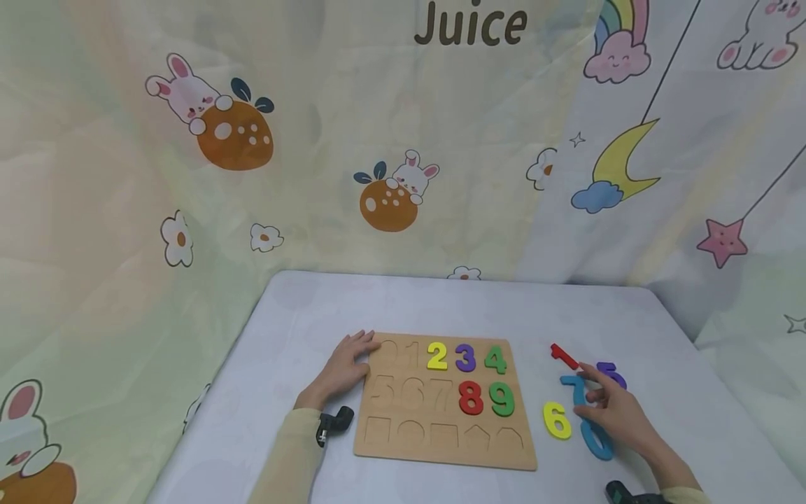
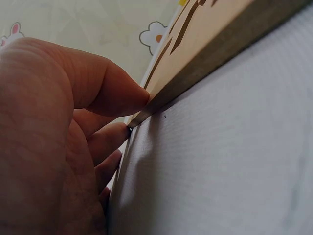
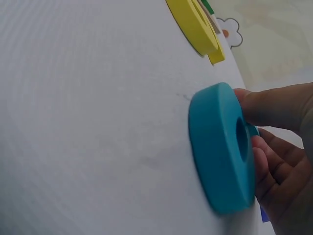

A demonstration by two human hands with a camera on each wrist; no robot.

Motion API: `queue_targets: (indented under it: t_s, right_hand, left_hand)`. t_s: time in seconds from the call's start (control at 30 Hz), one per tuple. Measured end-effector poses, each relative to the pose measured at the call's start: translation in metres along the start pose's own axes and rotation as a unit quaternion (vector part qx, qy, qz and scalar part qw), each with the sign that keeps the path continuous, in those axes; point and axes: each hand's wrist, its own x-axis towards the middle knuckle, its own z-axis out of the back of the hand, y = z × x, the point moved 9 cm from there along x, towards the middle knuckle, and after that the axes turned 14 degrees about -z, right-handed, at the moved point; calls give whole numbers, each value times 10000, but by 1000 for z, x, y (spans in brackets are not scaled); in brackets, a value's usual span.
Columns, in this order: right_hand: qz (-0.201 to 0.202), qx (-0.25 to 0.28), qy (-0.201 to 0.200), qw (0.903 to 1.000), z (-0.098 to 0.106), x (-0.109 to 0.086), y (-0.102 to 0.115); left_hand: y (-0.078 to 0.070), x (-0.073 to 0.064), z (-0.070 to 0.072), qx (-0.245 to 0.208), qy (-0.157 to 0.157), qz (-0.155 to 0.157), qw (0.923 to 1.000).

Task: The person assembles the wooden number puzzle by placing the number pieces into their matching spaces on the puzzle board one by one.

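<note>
My left hand (image 1: 343, 369) rests at the upper left corner of a wooden number puzzle board (image 1: 403, 437). Its thumb (image 2: 129, 95) touches the board's side edge, and the other fingers lie near the corner. To the right, my right hand (image 1: 620, 413) is over loose number pieces, thumb and index finger spread apart. The thumb touches or nearly touches the blue 0 (image 3: 210, 142). Beside the fingers lies a blue 7 (image 1: 574, 381), partly covered. A red 1 (image 1: 563, 355) is by the index fingertip; whether they touch is unclear. A purple 5 (image 1: 607, 367) sits partly behind the hand.
A yellow 6 (image 1: 557, 421) lies between the board and the right hand. In the board sit a yellow 2 (image 1: 437, 355), purple 3 (image 1: 465, 358), green 4 (image 1: 495, 359), red 8 (image 1: 470, 397) and green 9 (image 1: 502, 398). A white-covered table (image 1: 315, 301) meets a printed cloth backdrop (image 1: 315, 175).
</note>
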Motion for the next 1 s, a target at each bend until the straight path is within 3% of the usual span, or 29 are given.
queue_targets:
  t_s: [0.2, 0.47, 0.73, 1.0]
  right_hand:
    - [-90, 169, -133, 9997, -1, -3, 4]
    - [290, 340, -661, 9968, 1, -9, 30]
    - [736, 683, -493, 9937, -4, -11, 60]
    - [982, 795, -217, 9918, -26, -13, 85]
  left_hand:
    - [2, -1, -2, 56, 43, 51, 10000]
    - [0, -1, 0, -1, -11, 12, 10000]
    - [2, 1, -1, 14, 36, 33, 10000]
    - [3, -1, -1, -15, 14, 131, 9999]
